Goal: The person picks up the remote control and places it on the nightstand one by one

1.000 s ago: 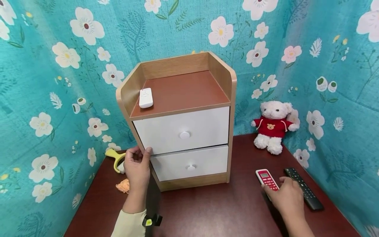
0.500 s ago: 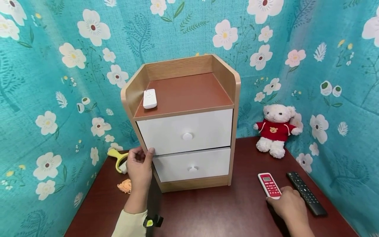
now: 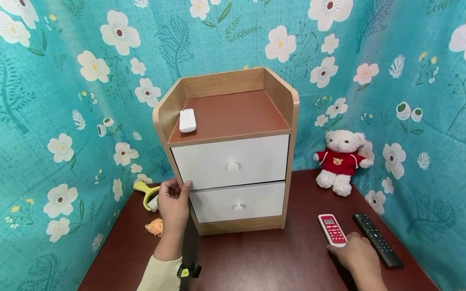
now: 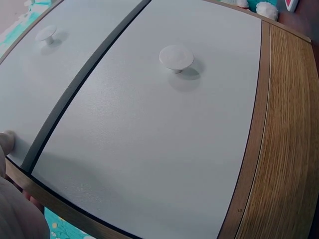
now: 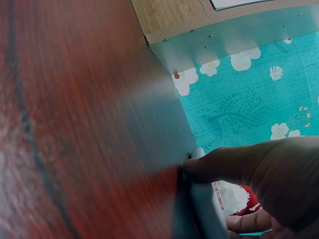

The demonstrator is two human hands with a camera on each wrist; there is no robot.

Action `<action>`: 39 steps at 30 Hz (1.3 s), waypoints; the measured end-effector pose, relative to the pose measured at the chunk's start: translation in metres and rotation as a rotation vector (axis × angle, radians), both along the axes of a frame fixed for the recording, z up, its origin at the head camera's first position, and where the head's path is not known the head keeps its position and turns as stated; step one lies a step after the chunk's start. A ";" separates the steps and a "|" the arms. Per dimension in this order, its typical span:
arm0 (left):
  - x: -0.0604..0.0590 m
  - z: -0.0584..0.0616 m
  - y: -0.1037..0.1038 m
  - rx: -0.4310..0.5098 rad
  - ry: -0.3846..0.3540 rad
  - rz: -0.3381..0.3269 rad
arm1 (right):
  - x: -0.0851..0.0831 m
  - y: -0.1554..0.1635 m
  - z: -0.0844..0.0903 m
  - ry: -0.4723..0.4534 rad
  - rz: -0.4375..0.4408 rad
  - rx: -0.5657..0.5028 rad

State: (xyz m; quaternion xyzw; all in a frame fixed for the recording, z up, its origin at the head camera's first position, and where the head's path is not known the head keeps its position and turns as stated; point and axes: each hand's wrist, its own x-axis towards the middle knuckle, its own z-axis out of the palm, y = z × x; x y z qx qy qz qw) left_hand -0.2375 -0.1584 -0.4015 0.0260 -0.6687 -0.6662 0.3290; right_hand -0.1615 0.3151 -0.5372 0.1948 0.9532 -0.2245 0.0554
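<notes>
My left hand (image 3: 174, 206) grips the left edge of a small wooden drawer cabinet (image 3: 196, 227). Its thumb lies on the front, by the seam between the white upper drawer (image 3: 204, 163) and lower drawer (image 3: 218, 202); the other fingers go round the side, mostly hidden. Both drawers appear pushed in, with round white knobs. My right hand (image 3: 358, 256) holds the near end of a red-and-white remote control (image 3: 333, 231) at the table's right; in the right wrist view the thumb (image 5: 219, 167) presses its edge. A black remote control (image 3: 378, 240) lies just right of that hand.
A small white remote (image 3: 187, 120) lies on the cabinet's brown top (image 3: 233, 111). A white teddy bear (image 3: 338, 161) in red sits at the back right. A yellow Y-shaped tool (image 3: 145, 190) and an orange fuzzy bit (image 3: 155, 227) lie left. Floral cloth (image 3: 91, 133) surrounds the table (image 3: 262, 262).
My right hand has slid slightly toward the near end of the red-and-white remote, so more of its face shows. The left hand stays on the cabinet's edge. The head view has shifted a little.
</notes>
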 end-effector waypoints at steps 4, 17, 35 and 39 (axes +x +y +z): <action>-0.002 -0.003 -0.001 0.003 0.004 0.002 | 0.003 -0.002 0.004 0.040 -0.019 0.010; 0.017 0.019 0.009 0.004 0.035 -0.014 | 0.019 -0.021 0.055 0.148 -0.184 -0.099; 0.016 0.022 0.009 0.037 0.049 -0.028 | 0.071 -0.071 0.180 0.456 -0.098 -0.245; 0.016 0.022 0.009 0.038 0.047 -0.033 | 0.078 -0.082 0.202 0.538 -0.050 -0.234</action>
